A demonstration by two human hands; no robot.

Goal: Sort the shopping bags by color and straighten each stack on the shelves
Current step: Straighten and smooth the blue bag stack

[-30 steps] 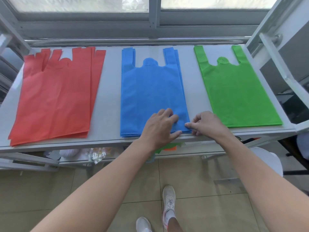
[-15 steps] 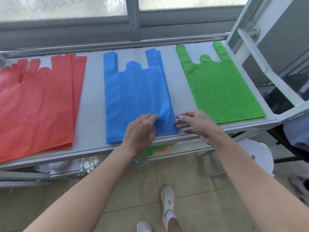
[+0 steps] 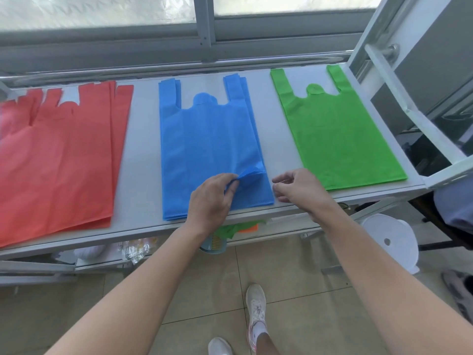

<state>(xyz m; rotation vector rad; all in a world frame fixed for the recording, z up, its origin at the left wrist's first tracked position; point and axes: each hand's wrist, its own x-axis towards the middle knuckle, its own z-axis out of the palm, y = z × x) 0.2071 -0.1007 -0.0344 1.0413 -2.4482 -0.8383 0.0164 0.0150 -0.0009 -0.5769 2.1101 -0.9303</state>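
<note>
Three flat stacks of shopping bags lie on the white shelf (image 3: 143, 160): a fanned-out red stack (image 3: 61, 160) on the left, a blue stack (image 3: 204, 139) in the middle, a green stack (image 3: 335, 129) on the right. My left hand (image 3: 212, 198) lies on the lower right part of the blue stack and pinches a bunched fold of the top blue bag. My right hand (image 3: 299, 188) hovers just right of the blue stack's corner, fingers loosely curled, holding nothing.
A window frame runs behind the shelf. A white shelf post and brace (image 3: 409, 111) stand at the right end. A lower shelf holds green and orange bags (image 3: 240, 228) and clutter. A white stool (image 3: 391, 239) stands on the tiled floor at the right.
My left hand has gathered the top blue bag into a raised fold near its right edge. My right hand has let go of the blue stack's corner and moved slightly right.
</note>
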